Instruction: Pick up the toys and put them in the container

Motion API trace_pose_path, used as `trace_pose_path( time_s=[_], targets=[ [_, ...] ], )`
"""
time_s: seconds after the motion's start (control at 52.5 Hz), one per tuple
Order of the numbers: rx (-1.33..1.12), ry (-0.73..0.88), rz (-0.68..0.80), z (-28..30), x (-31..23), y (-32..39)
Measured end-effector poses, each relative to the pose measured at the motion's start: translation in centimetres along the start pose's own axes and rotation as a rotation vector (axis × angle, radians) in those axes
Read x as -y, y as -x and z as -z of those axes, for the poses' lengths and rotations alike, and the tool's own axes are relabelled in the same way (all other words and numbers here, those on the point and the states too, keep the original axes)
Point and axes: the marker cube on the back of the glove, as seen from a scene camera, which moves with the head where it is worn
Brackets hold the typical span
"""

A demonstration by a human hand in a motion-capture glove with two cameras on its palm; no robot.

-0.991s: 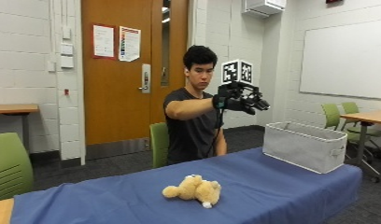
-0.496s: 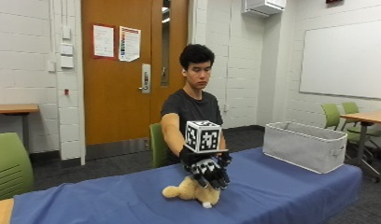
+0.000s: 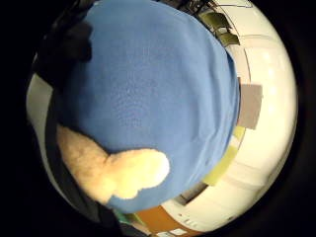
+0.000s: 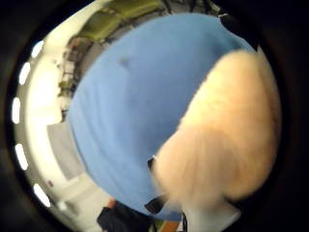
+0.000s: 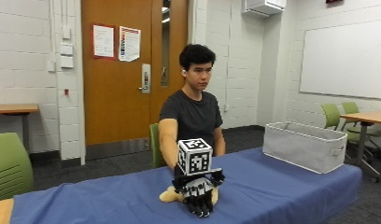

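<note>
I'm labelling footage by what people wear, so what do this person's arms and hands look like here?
The right hand wears a black glove with pale markings along the fingers. The person's dark short-sleeved T-shirt leaves both forearms bare. The other hand is out of sight behind the glove and the blue-covered table, so nothing can be said of it.

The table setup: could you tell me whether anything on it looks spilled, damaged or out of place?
Nothing stands out. The plush toy lies on the blue cloth under the hand, and the grey bin stands upright at the table's end.
</note>
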Motion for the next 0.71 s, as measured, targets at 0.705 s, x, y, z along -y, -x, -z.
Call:
trace_pose_path(
  time_s=[0.705],
  targets=[
    [0.072,0.074,0.062,3.1,-4.0,2.8]
  ],
)
